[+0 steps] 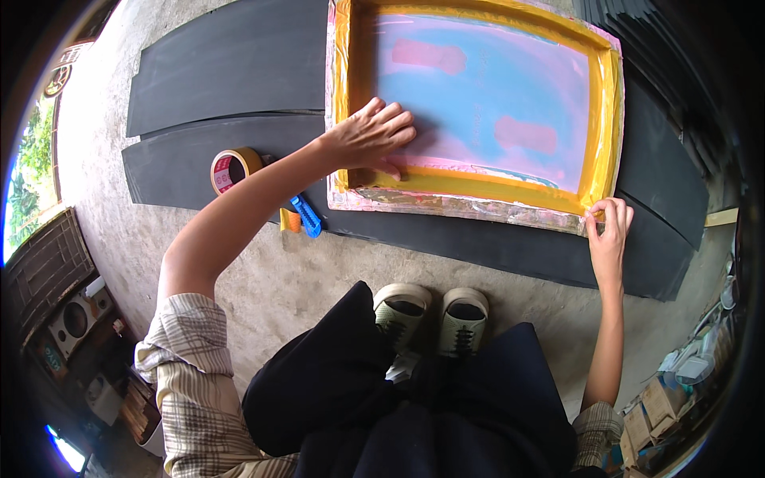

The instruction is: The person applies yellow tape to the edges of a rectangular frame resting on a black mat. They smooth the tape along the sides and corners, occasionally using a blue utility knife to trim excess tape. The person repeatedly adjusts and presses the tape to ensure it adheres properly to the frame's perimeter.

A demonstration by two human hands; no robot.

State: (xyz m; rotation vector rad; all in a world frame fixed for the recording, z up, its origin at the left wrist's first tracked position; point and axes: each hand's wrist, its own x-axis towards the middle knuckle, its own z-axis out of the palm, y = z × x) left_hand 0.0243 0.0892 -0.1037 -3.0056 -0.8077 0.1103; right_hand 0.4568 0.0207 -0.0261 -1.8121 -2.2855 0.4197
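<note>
A screen printing frame lies on dark boards, with pink and blue mesh inside it. Yellow tape lines the frame's inner sides and shows wrinkles. My left hand rests at the near left inner corner, fingers spread over the mesh and thumb towards the near side. At the near right corner my right hand is closed, its thumb and fingers pinching the taped corner. Whether a loose tape end is between those fingertips, I cannot tell.
Left of the frame, a roll of tape stands beside my left forearm. A blue utility knife and a small orange-yellow piece lie by the near edge of the dark boards. My shoes are on the concrete floor; boxes are at right.
</note>
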